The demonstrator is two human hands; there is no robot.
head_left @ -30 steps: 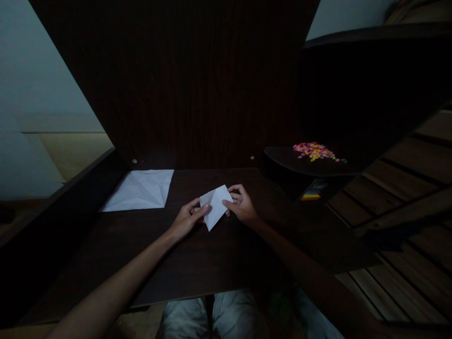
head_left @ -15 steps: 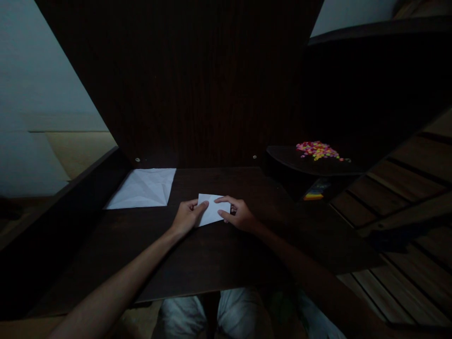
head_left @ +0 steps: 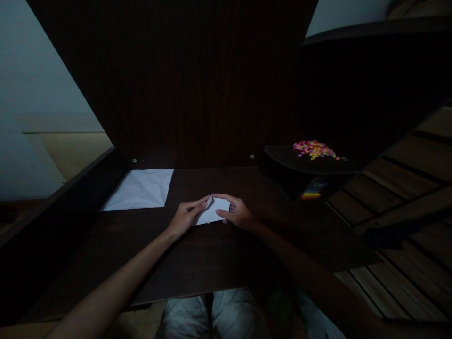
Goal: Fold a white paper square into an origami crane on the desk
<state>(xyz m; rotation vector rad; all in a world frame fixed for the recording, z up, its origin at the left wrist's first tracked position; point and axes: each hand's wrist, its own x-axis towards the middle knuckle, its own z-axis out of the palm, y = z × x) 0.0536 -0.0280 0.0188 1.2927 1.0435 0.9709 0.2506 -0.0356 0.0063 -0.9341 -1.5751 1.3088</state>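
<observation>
Dark wooden desk (head_left: 183, 266), dimly lit. Over its middle, my left hand (head_left: 184, 217) and right hand (head_left: 242, 215) both grip a folded white paper (head_left: 211, 213); a creased sheet (head_left: 141, 189) lies off to the left.

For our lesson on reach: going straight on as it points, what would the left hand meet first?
Beyond the paper it grips, the left hand would probably first meet the fingers of the right hand; depth is unclear.

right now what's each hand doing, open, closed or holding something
Left hand: holding the left end of the folded white paper.
Right hand: holding its right end.
</observation>
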